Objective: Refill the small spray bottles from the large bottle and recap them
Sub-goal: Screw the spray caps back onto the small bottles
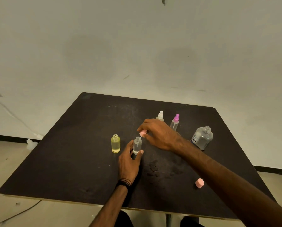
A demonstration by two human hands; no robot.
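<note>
Left hand point(128, 161) wraps the small clear bottle point(137, 145) to steady it upright. Right hand point(160, 135) pinches the pink spray head point(143, 133) just above its neck, tube entering, likely recapping. Large bottle point(202, 138) stands uncapped right of that hand; its pink cap point(199, 183) lies nearer the body.

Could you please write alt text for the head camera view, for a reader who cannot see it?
A person's right hand lowers a pink spray top into a small clear bottle gripped by the left hand on a dark table. An open yellow bottle and an uncapped large bottle stand nearby.
</note>
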